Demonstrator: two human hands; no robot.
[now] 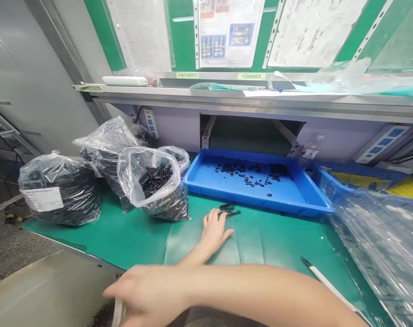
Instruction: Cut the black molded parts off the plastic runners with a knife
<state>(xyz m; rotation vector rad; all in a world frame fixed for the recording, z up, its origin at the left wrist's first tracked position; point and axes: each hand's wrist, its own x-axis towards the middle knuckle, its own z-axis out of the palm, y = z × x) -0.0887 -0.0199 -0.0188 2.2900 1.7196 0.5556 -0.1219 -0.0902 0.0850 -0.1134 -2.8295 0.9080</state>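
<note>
My left hand [213, 231] lies flat, palm down and fingers apart, on the green mat [131, 236]. Its fingertips are just short of a few black plastic strips [230, 210] lying in front of the blue tray [261, 203]. The tray holds scattered small black parts [250, 175]. My right arm crosses low from the right, and my right hand [145, 295] is blurred at the bottom left, against the white rim of a container [116, 313]. Whether it grips the rim is unclear.
Three clear bags of black parts stand at the left: an open one [155, 186], one behind it [104, 145], and a labelled one [60, 190]. Crumpled clear plastic [380, 245] covers the right. A white-handled tool [325, 279] lies near the front right. A shelf [227, 97] runs above.
</note>
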